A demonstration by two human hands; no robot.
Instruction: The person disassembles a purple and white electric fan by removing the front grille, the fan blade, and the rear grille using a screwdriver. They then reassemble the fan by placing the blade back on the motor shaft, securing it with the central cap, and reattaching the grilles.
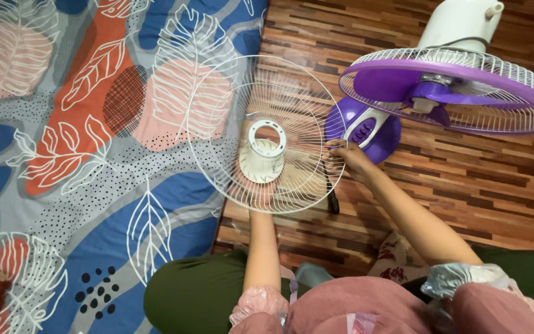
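Observation:
A white round wire fan grille point(267, 133) with a cream plastic hub at its middle is held up over the floor. My left hand point(261, 196) grips its lower rim from behind the wires. My right hand point(346, 159) pinches the grille's right edge. A purple and white standing fan point(449, 93) with purple blades stands just right of the grille, its rear guard in place and its front uncovered. Its purple base with buttons point(366, 130) lies close beside my right hand.
A quilt with a leaf pattern in blue, orange and pink point(88, 154) covers the left side. Striped wooden flooring point(465, 185) lies under the fan. A dark slim tool point(333, 201) lies on the floor below the grille. My dark green trousers show at the bottom.

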